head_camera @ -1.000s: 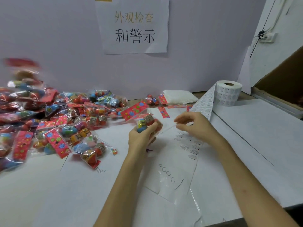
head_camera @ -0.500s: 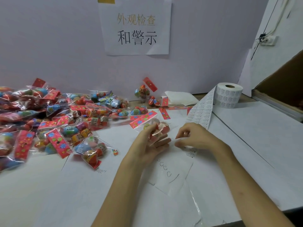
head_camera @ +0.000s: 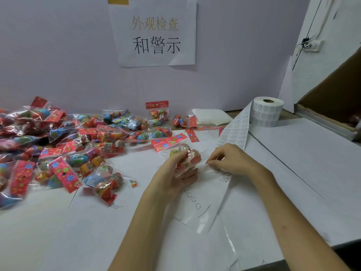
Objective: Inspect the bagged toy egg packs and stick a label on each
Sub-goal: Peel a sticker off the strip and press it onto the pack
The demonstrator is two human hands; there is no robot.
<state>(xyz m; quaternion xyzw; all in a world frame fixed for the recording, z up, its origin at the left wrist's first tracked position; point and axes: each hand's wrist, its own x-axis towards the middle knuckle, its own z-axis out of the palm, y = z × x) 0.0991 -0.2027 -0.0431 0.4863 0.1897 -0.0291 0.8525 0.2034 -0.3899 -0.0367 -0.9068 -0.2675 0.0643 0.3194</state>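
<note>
the left hand (head_camera: 172, 173) has lowered the egg pack (head_camera: 187, 155) it grips, and the right hand (head_camera: 232, 159), just right of that pack, now pinches the label strip (head_camera: 236, 130), so sticking looks next.

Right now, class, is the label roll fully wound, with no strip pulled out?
No, a strip of labels trails from the label roll down to the right hand.
</note>
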